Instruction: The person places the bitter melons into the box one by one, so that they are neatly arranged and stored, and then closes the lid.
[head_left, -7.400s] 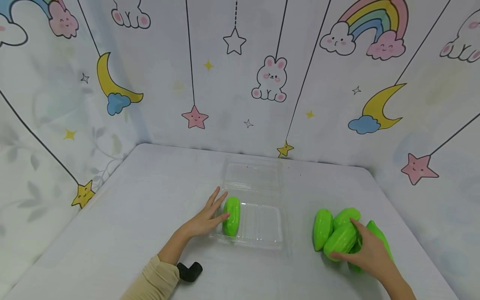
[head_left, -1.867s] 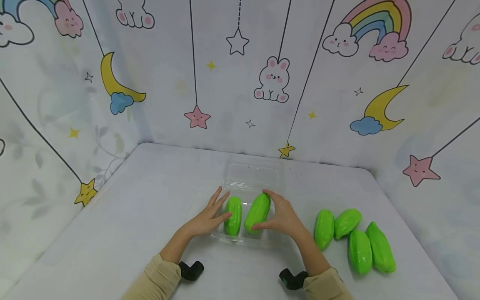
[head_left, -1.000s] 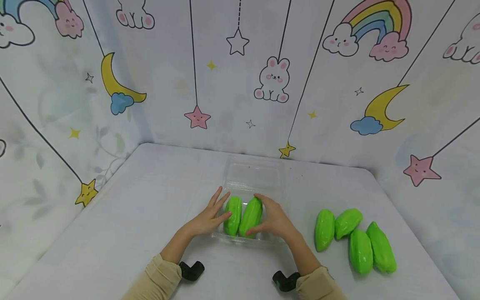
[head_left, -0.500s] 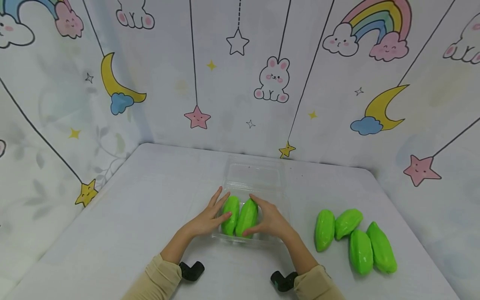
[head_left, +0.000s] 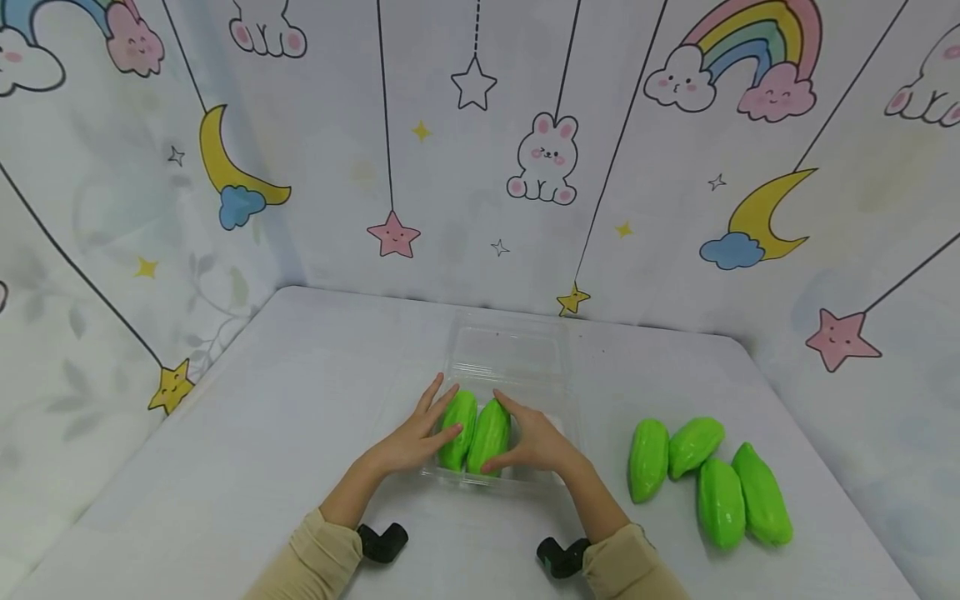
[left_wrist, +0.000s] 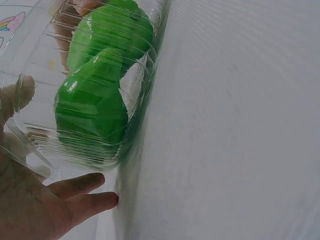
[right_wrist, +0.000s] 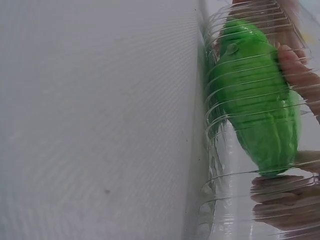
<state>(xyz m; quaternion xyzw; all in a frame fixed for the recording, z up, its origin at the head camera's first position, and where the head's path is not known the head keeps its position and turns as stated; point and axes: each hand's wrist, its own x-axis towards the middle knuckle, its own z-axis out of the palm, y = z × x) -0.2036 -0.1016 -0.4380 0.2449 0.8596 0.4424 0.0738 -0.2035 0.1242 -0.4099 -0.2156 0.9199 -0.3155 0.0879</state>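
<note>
A clear plastic clamshell box point(head_left: 542, 482) lies with its lid point(head_left: 506, 350) laid back behind it. Two glossy, ribbed green gourd-shaped pieces lie side by side in its left part. My right hand point(head_left: 542, 442) grips the right-hand green gourd point(head_left: 487, 437) between thumb and fingers, its long side against the other green gourd point(head_left: 457, 433). My left hand point(head_left: 411, 437) is spread at the box's left side, thumb reaching over the left gourd. In the left wrist view, two straight fingers point(left_wrist: 82, 202) show outside the clear wall; both gourds appear through the plastic.
To the right on the white table point(head_left: 300, 400) lies a loose group of several more green gourds point(head_left: 722, 504). A patterned cloth wall point(head_left: 450, 167) stands behind and at the sides. A black wrist piece point(head_left: 384, 542) sits at each sleeve.
The right hand brought a gourd from the group at right into the box, then slid it left against the first one, which shifted slightly left. The left hand stayed at the box.
</note>
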